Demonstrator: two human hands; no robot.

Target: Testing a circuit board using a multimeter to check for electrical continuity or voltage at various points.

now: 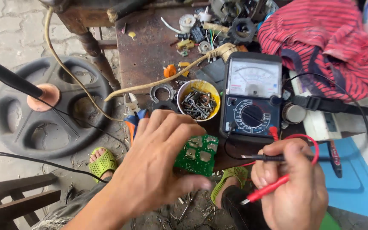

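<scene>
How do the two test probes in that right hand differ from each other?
The red probe slants down and to the left, its tip low; the black probe lies almost level, pointing left. The red probe looks thicker, the black probe slimmer. Both sit in the right hand, their leads running to the black meter.

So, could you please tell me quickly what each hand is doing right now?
Left hand: closed on the green circuit board, gripping it by its edge.
Right hand: closed on the red probe and the black probe together.
</scene>
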